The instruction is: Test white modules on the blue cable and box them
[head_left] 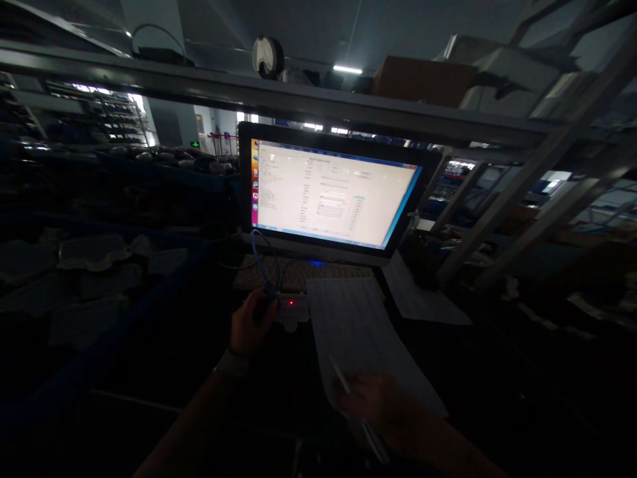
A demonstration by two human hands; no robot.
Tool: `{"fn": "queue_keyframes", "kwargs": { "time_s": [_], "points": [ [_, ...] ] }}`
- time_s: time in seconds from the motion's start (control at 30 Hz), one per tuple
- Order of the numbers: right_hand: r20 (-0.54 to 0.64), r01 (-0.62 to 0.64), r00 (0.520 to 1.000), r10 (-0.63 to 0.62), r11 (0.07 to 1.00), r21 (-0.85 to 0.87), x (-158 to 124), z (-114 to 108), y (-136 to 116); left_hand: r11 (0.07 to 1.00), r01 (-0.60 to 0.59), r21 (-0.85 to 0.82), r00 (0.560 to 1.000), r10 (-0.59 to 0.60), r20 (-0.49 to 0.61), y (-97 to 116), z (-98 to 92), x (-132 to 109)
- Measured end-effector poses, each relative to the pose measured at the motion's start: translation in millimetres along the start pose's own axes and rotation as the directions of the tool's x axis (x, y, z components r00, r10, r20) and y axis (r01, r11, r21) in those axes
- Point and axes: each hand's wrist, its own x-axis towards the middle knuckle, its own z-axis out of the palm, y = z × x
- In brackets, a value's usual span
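**Left hand on blue cable at lit white device, right hand holding pen over sheet**

Far left: blue bin (164,299), clear-looking packs (92,252) inside, dim. Racking (112,116) in the background, upper left of frame.

Left hand (251,325), center-left of frame: fingers curled in, pinching the lower end of the blue cable (259,249). Cable loops up in front of the monitor's lower-left corner. Too dark to tell whether the plug is fully seated.

White device (293,313): just right of those fingers, mid-frame, red LED lit. Keyboard (249,273) right behind it, partly covered by paper.

Monitor (328,192), upper center: on, form-type window up, icons down the left edge. Text too small to read.

Printed sheet (355,318): right of device, slanting from center to lower right, top end over the keyboard. Right hand (373,401), lower center-right, over the sheet's near part: fingers closed around a pen (343,380), one end pointing upper left. Blurred; can't tell if it touches the paper.

Second sheet (423,295) right of the first. Overhead shelf (318,96) spans the upper frame, cardboard box (423,79) on it, upper right. Metal uprights (517,179) along the right side.
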Motion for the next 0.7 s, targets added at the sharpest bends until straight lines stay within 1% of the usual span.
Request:
{"fn": "queue_keyframes", "kwargs": {
  "time_s": [0.1, 0.2, 0.27, 0.33, 0.37, 0.4, 0.43, 0.47, 0.5, 0.53, 0.57, 0.63, 0.67, 0.7],
  "points": [
    [-0.019, -0.038, 0.999, 0.039, 0.997, 0.073, -2, -8, 1, 1.0, 0.029, -0.009, 1.0, -0.029, 0.0, 1, 0.5, 0],
    [-0.055, -0.117, 0.99, 0.129, 0.977, 0.18, -10, -26, -7, 0.999, 0.046, -0.016, 0.999, -0.046, 0.007, 1, 1.1, 0],
    [0.001, -0.164, 0.986, 0.168, 0.96, 0.228, -17, -43, -15, 0.999, 0.046, -0.017, 0.999, -0.046, 0.01, 0, 1.4, 0],
    [0.085, -0.173, 0.984, 0.155, 0.937, 0.303, -23, -62, -20, 0.999, 0.042, -0.02, 0.999, -0.042, 0.004, 0, 1.4, 0],
    [0.102, -0.165, 0.985, 0.137, 0.92, 0.356, -24, -70, -19, 0.999, 0.044, -0.017, 0.999, -0.044, 0.001, 1, 1.3, 0],
    [0.095, -0.154, 0.988, 0.125, 0.892, 0.426, -24, -77, -15, 0.999, 0.05, -0.013, 0.999, -0.05, -0.001, 1, 1.1, 0],
    [0.061, -0.146, 0.989, 0.134, 0.846, 0.512, -21, -83, -9, 0.998, 0.057, -0.007, 0.998, -0.057, -0.001, 1, 0.9, 0],
    [0.01, -0.139, 0.986, 0.167, 0.783, 0.606, -16, -87, 0, 0.998, 0.065, -0.002, 0.998, -0.065, 0.003, 2, 0.6, 0],
    [-0.044, -0.128, 0.974, 0.222, 0.699, 0.704, -8, -88, 10, 0.997, 0.072, -0.001, 0.997, -0.072, 0.007, 2, 0.4, 0],
    [-0.101, -0.109, 0.948, 0.301, 0.607, 0.787, 3, -86, 22, 0.997, 0.075, -0.004, 0.997, -0.075, 0.007, 2, 0.2, 1],
    [-0.152, -0.08, 0.915, 0.375, 0.537, 0.84, 15, -82, 33, 0.997, 0.076, -0.008, 0.997, -0.076, 0.006, 2, 0.0, 1],
    [-0.241, -0.009, 0.85, 0.468, 0.469, 0.883, 44, -68, 53, 0.998, 0.067, -0.009, 0.998, -0.067, -0.002, 2, -0.1, 1],
    [-0.26, 0.007, 0.823, 0.505, 0.449, 0.894, 59, -58, 60, 0.998, 0.057, -0.004, 0.998, -0.057, -0.008, 2, -0.1, 1],
    [-0.282, 0.008, 0.787, 0.548, 0.448, 0.894, 72, -48, 66, 0.999, 0.046, 0.004, 0.999, -0.046, -0.013, 2, -0.1, 1]
  ]
}}
